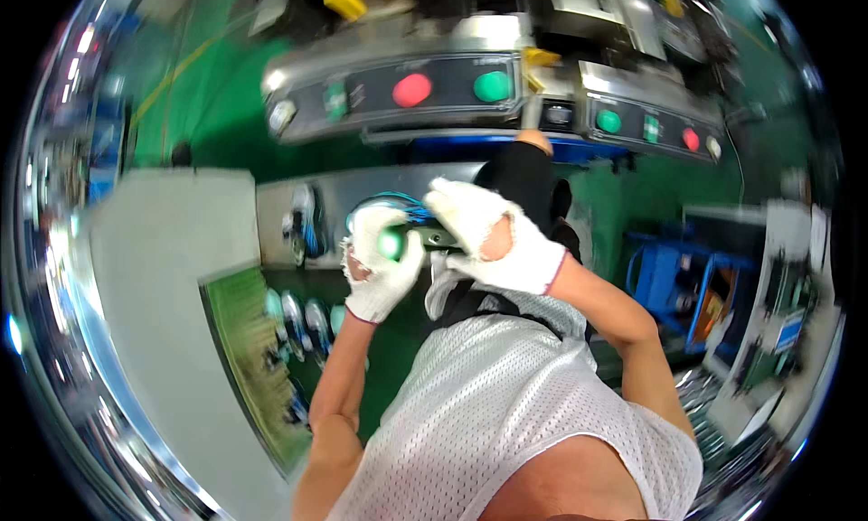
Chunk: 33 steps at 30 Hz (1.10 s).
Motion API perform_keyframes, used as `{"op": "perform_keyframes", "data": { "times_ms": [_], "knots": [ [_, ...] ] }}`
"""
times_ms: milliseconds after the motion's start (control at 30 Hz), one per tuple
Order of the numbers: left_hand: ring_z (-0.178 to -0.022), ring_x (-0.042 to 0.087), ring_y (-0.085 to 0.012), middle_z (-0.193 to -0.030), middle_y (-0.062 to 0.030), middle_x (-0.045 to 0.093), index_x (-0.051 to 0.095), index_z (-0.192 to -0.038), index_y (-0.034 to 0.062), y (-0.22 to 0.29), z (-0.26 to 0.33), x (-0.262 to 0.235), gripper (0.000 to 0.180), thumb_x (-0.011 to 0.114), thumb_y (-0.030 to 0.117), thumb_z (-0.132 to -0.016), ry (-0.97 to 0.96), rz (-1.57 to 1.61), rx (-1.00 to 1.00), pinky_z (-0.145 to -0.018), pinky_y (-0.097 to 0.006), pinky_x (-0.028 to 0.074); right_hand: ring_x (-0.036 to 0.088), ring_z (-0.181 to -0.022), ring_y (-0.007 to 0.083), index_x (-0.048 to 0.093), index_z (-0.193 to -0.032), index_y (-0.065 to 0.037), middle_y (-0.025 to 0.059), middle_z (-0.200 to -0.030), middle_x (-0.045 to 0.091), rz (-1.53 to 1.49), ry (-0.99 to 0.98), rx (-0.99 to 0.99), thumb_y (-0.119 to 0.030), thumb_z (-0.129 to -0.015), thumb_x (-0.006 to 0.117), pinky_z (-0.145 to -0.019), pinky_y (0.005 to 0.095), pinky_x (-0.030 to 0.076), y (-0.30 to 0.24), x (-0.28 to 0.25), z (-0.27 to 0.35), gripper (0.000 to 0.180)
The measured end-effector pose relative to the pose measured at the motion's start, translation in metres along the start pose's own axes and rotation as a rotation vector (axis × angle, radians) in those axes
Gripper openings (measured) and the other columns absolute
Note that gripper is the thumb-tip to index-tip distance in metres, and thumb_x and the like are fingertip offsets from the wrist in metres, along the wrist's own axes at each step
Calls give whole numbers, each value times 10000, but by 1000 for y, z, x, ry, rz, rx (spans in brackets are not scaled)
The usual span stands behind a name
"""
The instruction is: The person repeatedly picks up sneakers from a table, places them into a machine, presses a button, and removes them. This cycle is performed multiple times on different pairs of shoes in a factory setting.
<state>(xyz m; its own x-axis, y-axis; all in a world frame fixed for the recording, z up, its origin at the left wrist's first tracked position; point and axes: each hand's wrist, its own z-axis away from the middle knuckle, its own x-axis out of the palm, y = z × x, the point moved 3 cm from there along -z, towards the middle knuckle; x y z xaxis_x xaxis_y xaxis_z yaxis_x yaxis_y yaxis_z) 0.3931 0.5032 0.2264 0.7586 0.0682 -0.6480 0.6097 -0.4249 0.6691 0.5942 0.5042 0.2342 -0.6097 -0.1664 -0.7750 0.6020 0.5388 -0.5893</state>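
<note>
In front of my body both hands, in white work gloves with cut fingertips, are at a small dark part (438, 238) with a hole in it. My left hand (384, 261) is closed round its left end, where a round green glow (391, 244) shows between thumb and fingers. My right hand (497, 236) grips the other end, its fingers over the top and its thumb below. Thin blue wires (411, 205) loop out on the far side of the part. The fingers hide much of it, and motion blurs its details.
Ahead stand two machine panels, the left (366, 101) with red and green buttons, the right (646, 119) with smaller ones. A grey table (163, 250) is at the left. Dark parts (306, 227) lie on a metal surface beyond it. A blue cart (669, 281) stands at the right.
</note>
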Motion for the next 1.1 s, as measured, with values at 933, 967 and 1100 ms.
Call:
{"op": "perform_keyframes", "data": {
  "times_ms": [933,967,1100],
  "knots": [
    [-1196,676,-300,-1233,-165,732,712,-1329,182,165,-558,519,410,690,328,-946,-205,-154,405,-1052,-394,500,657,-1246,392,363,-1592,-25,233,-1455,588,-1735,1518,721,-681,-853,756,-1065,536,552,207,-46,301,1063],
    [-1171,687,-287,-1209,-147,744,734,-1289,165,173,-562,520,370,690,310,-951,-180,-114,464,-1036,-388,509,650,-1258,395,357,-1597,-34,232,-1469,578,-1765,1533,707,-696,-848,749,-1075,538,546,211,-47,300,1074],
    [-1018,697,-168,-1099,-90,761,741,-1200,56,199,-532,494,230,662,95,-987,-69,352,321,-931,-306,544,657,-1252,390,383,-1581,-30,228,-1450,597,-1749,1565,813,-635,-844,797,-1057,538,562,213,-39,300,1040]
  ]
}}
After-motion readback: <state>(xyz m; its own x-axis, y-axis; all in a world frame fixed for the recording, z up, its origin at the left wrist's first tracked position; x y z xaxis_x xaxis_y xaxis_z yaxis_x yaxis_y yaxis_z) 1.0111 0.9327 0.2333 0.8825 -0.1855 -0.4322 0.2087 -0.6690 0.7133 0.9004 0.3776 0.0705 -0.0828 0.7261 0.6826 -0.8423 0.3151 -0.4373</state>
